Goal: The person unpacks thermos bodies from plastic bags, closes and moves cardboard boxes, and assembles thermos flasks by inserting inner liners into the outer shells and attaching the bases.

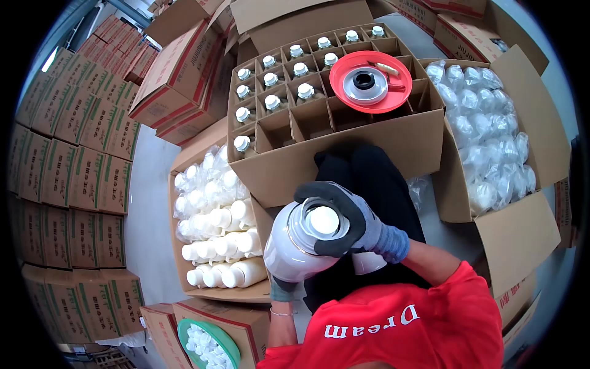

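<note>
A glossy white vacuum flask (286, 246) is tilted in front of my lap, its open neck toward me with a white stopper (324, 220) inside. My right hand (350, 218), in a grey-and-black glove, is closed around the flask's neck. My left hand (284, 290), also gloved, is at the underside of the flask; its fingers are mostly hidden behind the body. Beside my right wrist a white part (369, 263) shows, perhaps the flask's handle or a cup; I cannot tell which.
Ahead stands a divided carton (344, 147) with several white-capped bottles and a red dish (393, 101) on top. Left is a carton of white bottles (243, 273); right, a carton of bagged items (485, 141). A green basin (227, 338) holds white caps. Stacked cartons (80, 166) line the left.
</note>
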Available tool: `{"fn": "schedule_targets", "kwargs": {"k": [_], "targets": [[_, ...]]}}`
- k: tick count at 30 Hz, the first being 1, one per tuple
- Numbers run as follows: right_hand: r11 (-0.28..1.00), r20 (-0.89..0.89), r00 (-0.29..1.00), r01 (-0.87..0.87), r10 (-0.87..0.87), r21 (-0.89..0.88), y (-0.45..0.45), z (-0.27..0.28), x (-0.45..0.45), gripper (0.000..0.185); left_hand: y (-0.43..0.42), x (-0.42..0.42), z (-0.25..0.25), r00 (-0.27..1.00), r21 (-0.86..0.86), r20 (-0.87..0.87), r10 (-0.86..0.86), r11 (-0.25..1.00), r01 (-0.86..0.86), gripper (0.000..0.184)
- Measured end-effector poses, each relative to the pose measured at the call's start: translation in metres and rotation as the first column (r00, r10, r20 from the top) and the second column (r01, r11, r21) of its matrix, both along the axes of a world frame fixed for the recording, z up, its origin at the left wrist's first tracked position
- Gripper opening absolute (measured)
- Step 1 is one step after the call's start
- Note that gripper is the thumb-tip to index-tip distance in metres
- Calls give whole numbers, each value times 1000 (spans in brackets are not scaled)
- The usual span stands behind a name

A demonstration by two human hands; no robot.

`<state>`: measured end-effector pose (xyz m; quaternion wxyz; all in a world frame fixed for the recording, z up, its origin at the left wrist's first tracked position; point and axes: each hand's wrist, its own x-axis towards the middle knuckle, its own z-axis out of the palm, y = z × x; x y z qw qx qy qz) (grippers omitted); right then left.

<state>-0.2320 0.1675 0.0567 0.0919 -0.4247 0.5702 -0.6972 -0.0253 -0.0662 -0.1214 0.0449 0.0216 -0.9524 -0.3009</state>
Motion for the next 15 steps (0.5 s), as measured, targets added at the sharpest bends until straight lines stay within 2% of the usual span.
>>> {"fn": "schedule_targets", "kwargs": {"k": [1,4,5,7,10,13,14,15], "targets": [[1000,18,999,28,-28,-14,-2,-2,3,77,-1,-2,1,1000,-2,-1,3,1000,-3,74],[999,-44,999,-34,33,-27,-3,-15,10,77,-1,-1,-2,1000,7,-5,18,1000,-18,73],[993,-69,991,-117,118,6,-4,-16,9,87,-3,-3,-2,1000,14,-7,22,1000,-22,73],[989,-45,988,-148,148,2,-2,-12,16,88,-5,-4,-3,1000,20,-8,26,999,-26,72],[996,-206,975,-87,86,5,-7,-29,11,90,-10,-9,-4,1000,35,-6,27,999,-27,72],[998,22,998,-53,52,45,-5,-33,19,95,-18,-16,-5,1000,57,-10,23,998,-22,71],[978,-121,993,39,-14,207,0,-47,20,98,-19,-17,-5,1000,63,-10,25,998,-25,70],[955,-155,988,65,-20,289,12,-60,24,99,-21,-18,-5,1000,67,-9,26,997,-25,70]]}}
